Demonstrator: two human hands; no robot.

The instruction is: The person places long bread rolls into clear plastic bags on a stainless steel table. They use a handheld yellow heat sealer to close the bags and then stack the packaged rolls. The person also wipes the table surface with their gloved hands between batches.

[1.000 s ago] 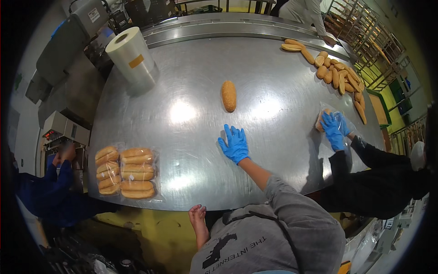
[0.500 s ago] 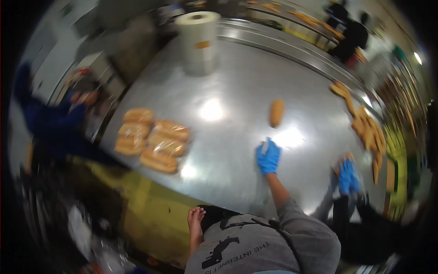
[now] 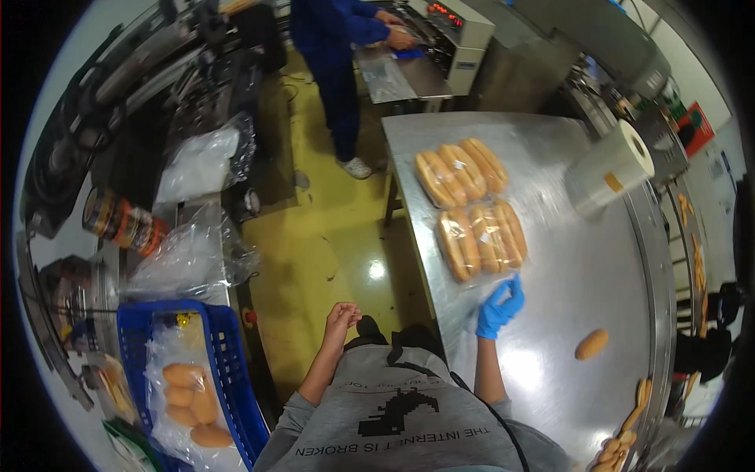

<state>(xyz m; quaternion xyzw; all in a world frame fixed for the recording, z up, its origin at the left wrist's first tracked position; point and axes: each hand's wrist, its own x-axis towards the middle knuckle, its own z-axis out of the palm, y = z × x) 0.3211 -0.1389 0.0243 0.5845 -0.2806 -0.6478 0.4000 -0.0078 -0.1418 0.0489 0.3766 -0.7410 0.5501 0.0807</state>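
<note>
Though a near pack (image 3: 460, 244) and a far pack (image 3: 464, 169) are bagged, one oval roll (image 3: 591, 344) is left loose

In the head view, the bagging is judged to be done for these two packs only. The near pack is laid at three o'clock and the far pack toward two o'clock on the steel table (image 3: 586, 267), with what look like three split rolls in each clear bag; whether the bags are sealed cannot be told. The oval roll is left unbagged at four o'clock, as is a roll pile (image 3: 613, 451) between four and five.

The right hand (image 3: 501, 308), gloved in blue, is held at four o'clock, just beside the near pack's edge. Its fingers are kept close together; whether plastic is touched or pinched cannot be told. The left hand (image 3: 342, 316), bare, is held between six and seven, fingers loosely half-curled, with nothing seen in it.

The far pack is screened from the right hand by the near pack. A film roll (image 3: 609, 169) is stood between two and three. At eight o'clock, more rolls (image 3: 185, 374) are held in a blue crate (image 3: 236, 370); clear plastic bags (image 3: 189, 252) are heaped at nine. Near twelve, a machine with a red display (image 3: 464, 39) is attended by a co-worker (image 3: 326, 63) in blue.
</note>
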